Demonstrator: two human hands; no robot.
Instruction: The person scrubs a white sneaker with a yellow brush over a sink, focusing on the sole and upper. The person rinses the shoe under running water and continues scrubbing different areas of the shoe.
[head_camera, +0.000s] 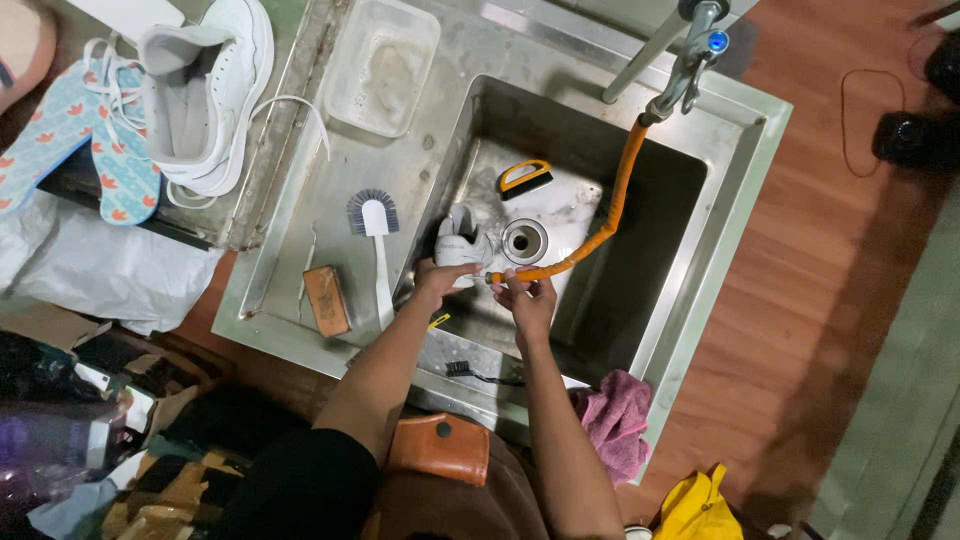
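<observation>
both forearms are bare, with no watch, rings or gloves showing on the left hand (437, 283) or the right hand (527, 300). a short black sleeve covers the left upper arm.

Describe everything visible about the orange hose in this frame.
The orange hose looks like flexible rubber or plastic, thin and slightly ribbed. It hangs from the metal tap at the sink's back corner, drops into the steel sink, then curves across the basin past the drain. Its free end is pinched in the right hand, pointing at the white shoe held by the left hand. Whether water flows cannot be told.
</observation>
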